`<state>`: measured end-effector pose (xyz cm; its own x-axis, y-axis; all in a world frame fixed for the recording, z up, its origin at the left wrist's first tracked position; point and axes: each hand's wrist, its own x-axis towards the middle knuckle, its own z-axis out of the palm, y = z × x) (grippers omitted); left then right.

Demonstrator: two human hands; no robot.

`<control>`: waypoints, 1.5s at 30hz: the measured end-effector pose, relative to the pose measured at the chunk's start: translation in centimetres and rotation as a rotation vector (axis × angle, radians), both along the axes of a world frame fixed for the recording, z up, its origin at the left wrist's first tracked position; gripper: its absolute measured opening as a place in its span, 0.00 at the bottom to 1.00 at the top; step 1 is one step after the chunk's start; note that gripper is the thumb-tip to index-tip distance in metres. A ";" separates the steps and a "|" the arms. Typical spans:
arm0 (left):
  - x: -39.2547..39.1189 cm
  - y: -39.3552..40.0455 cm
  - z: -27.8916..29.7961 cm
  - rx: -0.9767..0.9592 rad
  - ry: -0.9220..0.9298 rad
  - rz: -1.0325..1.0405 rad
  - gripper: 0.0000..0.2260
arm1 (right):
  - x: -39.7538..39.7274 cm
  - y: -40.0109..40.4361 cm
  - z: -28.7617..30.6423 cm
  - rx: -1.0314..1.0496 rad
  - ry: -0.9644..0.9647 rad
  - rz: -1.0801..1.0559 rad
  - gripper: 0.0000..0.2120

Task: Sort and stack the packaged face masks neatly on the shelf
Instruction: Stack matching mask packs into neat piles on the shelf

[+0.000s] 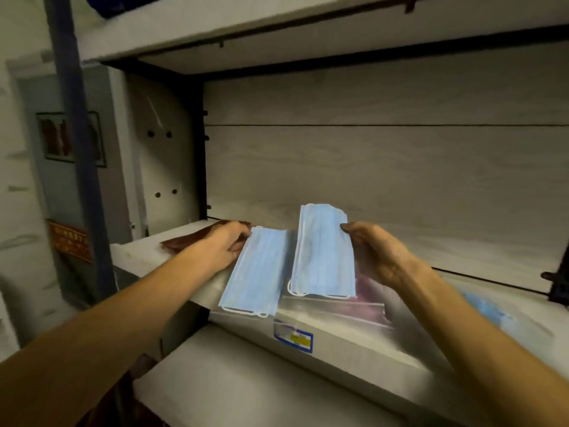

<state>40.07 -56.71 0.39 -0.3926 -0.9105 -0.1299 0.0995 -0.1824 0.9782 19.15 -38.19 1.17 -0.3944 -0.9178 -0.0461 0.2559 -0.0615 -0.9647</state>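
Observation:
Two light-blue packaged face masks lie side by side on the pale shelf [147, 257]. My left hand [226, 241] grips the left mask [257, 272] at its upper left edge; that mask overhangs the shelf's front. My right hand [375, 254] holds the right mask [323, 251] by its right edge, its far end tilted up off the shelf. Beneath them lies a clear plastic packet [363, 306] with something reddish inside. A dark red mask [197, 238] rests at the shelf's left, partly hidden by my left hand.
More blue masks in clear wrap [489, 309] lie blurred at the right of the shelf. A blue-and-yellow label [294, 335] sits on the shelf's front edge. A lower shelf [246, 380] is below, another board above. A blue upright post [77, 143] stands left.

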 end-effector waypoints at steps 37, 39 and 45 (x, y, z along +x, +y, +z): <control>-5.2 14.9 -2.0 -1.633 -0.699 -0.613 0.27 | 6.0 19.9 -3.9 0.734 1.598 -0.534 0.27; -5.9 18.2 -2.3 -1.686 -0.664 -0.617 0.26 | 6.4 23.8 -4.0 0.704 1.637 -0.536 0.23; -8.5 30.2 -3.3 -1.758 -0.525 -0.684 0.23 | 6.1 36.7 -5.1 0.692 1.775 -0.551 0.11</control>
